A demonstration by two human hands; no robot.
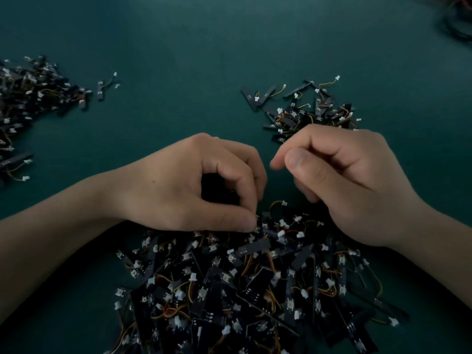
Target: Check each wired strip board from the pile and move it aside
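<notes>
Low in the head view, on the dark green tabletop (191, 47): a big tangled pile (255, 290) of black strip boards with orange and yellow wires and white plugs.

Left hand (194, 185) down on the far edge of that pile, fingers curled into a ring. Thumb and forefinger tips pinched together on a strip board (263, 229) at the top of the tangle, too dark to make out more than that.

Right hand (352, 180) close beside the left but not touching it, hovering over the far right side of the pile. Fingers curled, thumb laid against the forefinger, nothing visible between them. Impossible to tell if clamped on a thin wire or on nothing.

Farther off, a smaller heap (306, 111) of the same boards just beyond the right hand. A larger heap (28, 98) at the left edge, with one loose board (101, 90) lying just beside it. Blurred wires (457, 24) in the top right corner.

Step in hand, by the look of it: drawing the next board out of the pile for checking. Plenty left in the pile, so likely far from done.

Next move probably calls for lifting the pinched piece clear without dragging its neighbours, freeing its wire with help from the right hand, turning it over for a look, then setting it on a side heap. Which heap, hard to say.
</notes>
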